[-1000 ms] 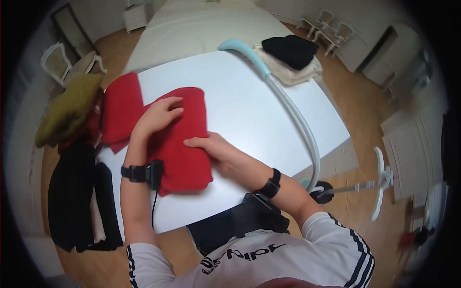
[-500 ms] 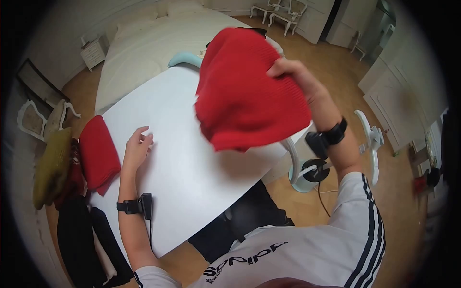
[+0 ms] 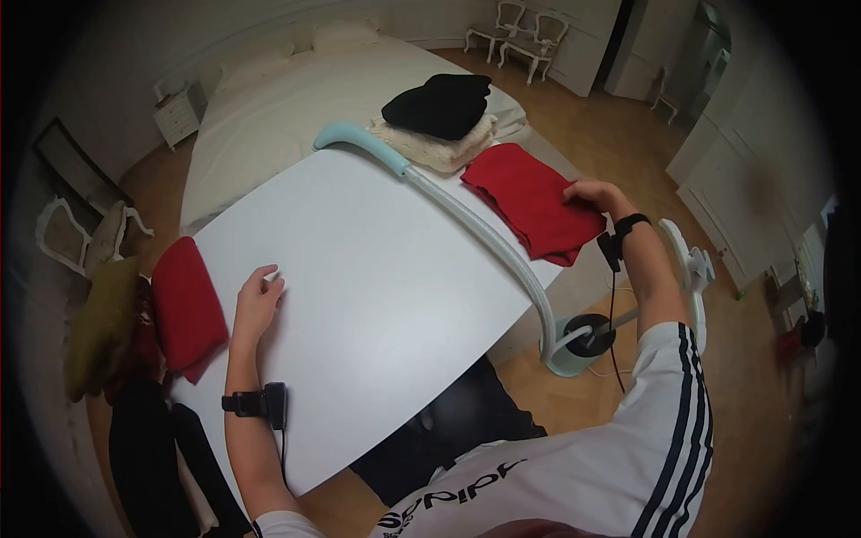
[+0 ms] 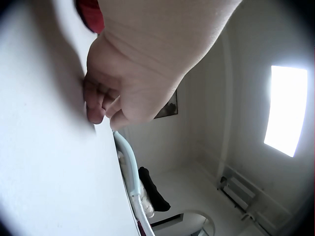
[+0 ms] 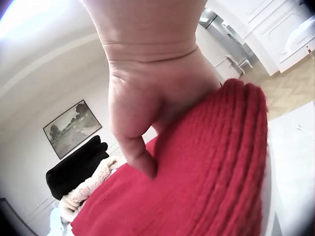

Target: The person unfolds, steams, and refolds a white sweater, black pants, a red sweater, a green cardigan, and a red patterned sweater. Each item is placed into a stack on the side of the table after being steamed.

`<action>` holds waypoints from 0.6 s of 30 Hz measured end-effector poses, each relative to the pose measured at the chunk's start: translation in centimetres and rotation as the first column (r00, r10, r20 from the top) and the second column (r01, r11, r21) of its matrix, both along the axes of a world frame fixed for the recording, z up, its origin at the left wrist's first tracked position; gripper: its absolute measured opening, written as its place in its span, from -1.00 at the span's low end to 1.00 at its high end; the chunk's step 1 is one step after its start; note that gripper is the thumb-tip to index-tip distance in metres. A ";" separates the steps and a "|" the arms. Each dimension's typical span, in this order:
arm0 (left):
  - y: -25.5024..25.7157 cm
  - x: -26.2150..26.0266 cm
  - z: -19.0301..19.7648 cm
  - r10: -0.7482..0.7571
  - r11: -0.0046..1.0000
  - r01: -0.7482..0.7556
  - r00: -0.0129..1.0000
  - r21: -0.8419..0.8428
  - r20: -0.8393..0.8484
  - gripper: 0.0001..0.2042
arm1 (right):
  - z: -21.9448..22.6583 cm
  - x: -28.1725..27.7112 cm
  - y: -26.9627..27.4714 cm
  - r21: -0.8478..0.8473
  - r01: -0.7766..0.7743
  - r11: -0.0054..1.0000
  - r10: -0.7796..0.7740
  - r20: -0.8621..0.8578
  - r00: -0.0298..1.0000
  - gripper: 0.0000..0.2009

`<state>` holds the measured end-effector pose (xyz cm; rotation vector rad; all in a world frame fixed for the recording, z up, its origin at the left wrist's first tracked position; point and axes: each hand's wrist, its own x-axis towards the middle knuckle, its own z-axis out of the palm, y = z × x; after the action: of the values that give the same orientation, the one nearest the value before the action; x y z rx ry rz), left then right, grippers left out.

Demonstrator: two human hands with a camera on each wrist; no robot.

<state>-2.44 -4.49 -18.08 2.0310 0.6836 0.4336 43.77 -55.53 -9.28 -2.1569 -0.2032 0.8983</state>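
Observation:
A folded red sweater (image 3: 536, 203) with a ribbed edge lies at the right end of the white table (image 3: 359, 314), beyond the steamer hose. My right hand (image 3: 599, 195) grips its near right edge. In the right wrist view the thumb (image 5: 142, 160) lies on top of the red knit, and the other fingers are hidden behind the edge. My left hand (image 3: 258, 309) holds nothing and hovers low by the table's left side, its fingers loosely bent. Left of it sits a second folded red garment (image 3: 188, 305).
A black garment (image 3: 439, 106) lies on a cream one (image 3: 439, 151) at the back. The light-blue steamer handle (image 3: 363, 143) and grey hose (image 3: 475, 229) cross the table to the steamer base (image 3: 578, 345). Olive (image 3: 103, 327) and black clothes (image 3: 143, 457) hang over the left.
The right hand has carried the red sweater from the table's left-middle, over the hose, and lowered it at the right end. The left hand has let go and stayed at the left.

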 end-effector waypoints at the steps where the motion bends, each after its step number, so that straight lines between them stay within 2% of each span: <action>1: -0.1 0.0 0.0 0.000 0.999 0.000 1.000 -0.035 0.014 -0.62 | -0.1 0.4 0.1 -0.059 0.005 0.998 -0.002 0.056 0.998 -0.40; 2: 0.0 -0.1 -0.1 0.000 0.999 0.000 1.000 -0.033 0.009 -0.62 | -0.4 0.8 0.4 -0.057 0.005 0.998 -0.002 0.051 0.999 -0.40; 4: 0.1 0.1 -0.3 0.010 0.998 -0.009 1.000 -0.061 0.014 -0.64 | -0.8 0.9 1.2 -0.109 -0.012 0.994 0.031 0.181 0.983 -0.38; 5: 0.2 0.2 -0.5 0.011 0.998 -0.010 1.000 -0.063 0.012 -0.64 | -0.8 0.7 1.4 -0.111 -0.013 0.994 0.032 0.179 0.983 -0.38; 7: 0.5 0.2 -0.8 0.014 0.998 -0.012 0.999 -0.065 0.030 -0.65 | -0.5 0.1 2.5 -0.057 -0.114 0.992 0.123 0.184 0.975 -0.39; 11: 0.8 0.0 -1.0 0.010 0.999 -0.008 0.999 -0.050 0.044 -0.65 | -0.4 -1.0 4.4 -0.061 -0.142 0.988 0.150 0.148 0.978 -0.41; 13: 0.8 -0.1 -1.1 0.008 0.999 -0.005 0.998 -0.042 0.059 -0.66 | -0.2 -0.8 4.5 -0.218 -0.121 0.968 0.159 0.166 0.973 -0.45; 16: 1.4 -0.2 -1.9 0.019 1.000 -0.019 0.999 0.000 0.047 -0.67 | -0.2 -0.8 4.2 -0.300 -0.094 0.949 0.157 0.194 0.968 -0.44; 18: 2.0 -0.1 -2.8 0.018 0.997 -0.021 0.999 0.070 0.046 -0.68 | -1.5 0.3 3.6 -0.222 -0.102 0.970 0.156 0.239 0.958 -0.48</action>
<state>-2.51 -2.53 -20.88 2.0757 0.6696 0.5204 44.08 -51.96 -10.75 -2.4778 -0.3987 0.7373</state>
